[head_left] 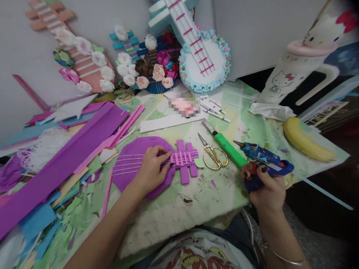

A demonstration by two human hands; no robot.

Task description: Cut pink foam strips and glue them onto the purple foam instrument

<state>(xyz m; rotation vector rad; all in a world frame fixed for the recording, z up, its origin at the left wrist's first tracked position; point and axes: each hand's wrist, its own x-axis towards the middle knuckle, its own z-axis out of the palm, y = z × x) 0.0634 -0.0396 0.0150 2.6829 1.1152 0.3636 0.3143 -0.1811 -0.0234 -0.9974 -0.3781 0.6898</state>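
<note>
A purple foam guitar (133,167) lies flat on the table, its round body to the left and its pink-barred neck (184,158) to the right, with white strings across it. My left hand (152,167) rests on the body, fingertips pinched on the strings where the neck begins. My right hand (266,188) is wrapped round the handle of a blue glue gun (264,159), its nozzle pointing left toward the scissors.
Gold scissors (212,155) and a green craft knife (227,144) lie between my hands. A banana (305,140) sits at the right edge. Foam sheets (59,162) pile up on the left. Finished foam guitars (204,59) lean on the back wall beside a Hello Kitty fan (297,67).
</note>
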